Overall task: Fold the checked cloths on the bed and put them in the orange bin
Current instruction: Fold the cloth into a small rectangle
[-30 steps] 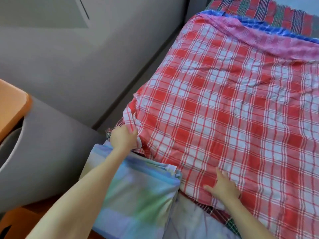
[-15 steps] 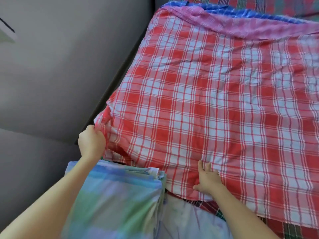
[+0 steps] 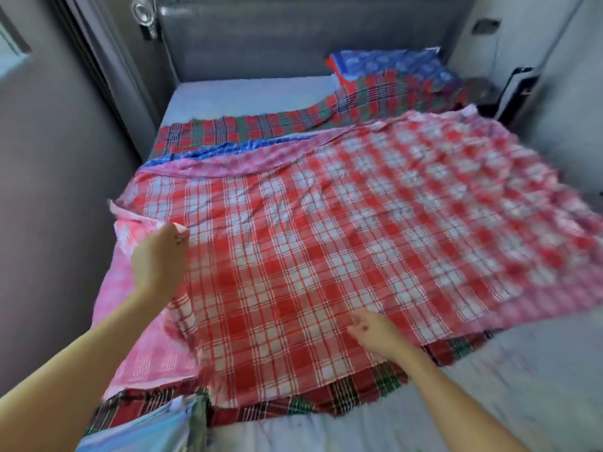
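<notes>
The red checked cloth [image 3: 326, 239] lies spread across the bed [image 3: 489, 402], thin, light and limp — it will sag wherever you lift it, so take it by corners or the near hem, as your left hand [image 3: 156, 259] does with fingers curled round the turned-up left edge. Your right hand [image 3: 375, 331] rests on the near part, fingers loosely bent — whether it pinches fabric I cannot tell. The orange bin is out of view, its contents unknown.
</notes>
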